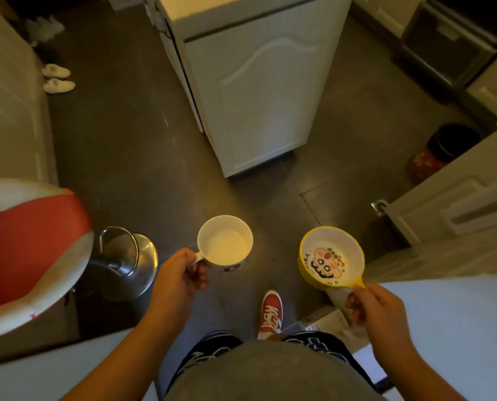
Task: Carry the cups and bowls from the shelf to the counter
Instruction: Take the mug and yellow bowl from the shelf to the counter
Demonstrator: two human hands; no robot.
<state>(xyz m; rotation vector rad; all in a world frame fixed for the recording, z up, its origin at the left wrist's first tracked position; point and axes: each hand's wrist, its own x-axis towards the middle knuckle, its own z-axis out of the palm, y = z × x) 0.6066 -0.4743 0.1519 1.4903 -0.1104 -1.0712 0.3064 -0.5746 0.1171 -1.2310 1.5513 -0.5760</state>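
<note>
left hand [180, 273] closed on handle of plain white ceramic mug [225, 243] | right hand [377, 306] closed on handle of yellow-rimmed cartoon-print plastic bowl [331, 257] | both mid-carry over floor, not yet set on counter

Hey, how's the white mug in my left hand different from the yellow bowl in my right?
The white mug is plain inside; the yellow bowl has a cartoon face printed inside. The mug has a loop handle pinched by the left hand; the bowl has a flat tab handle held by the right hand. Both are upright and empty.
</note>
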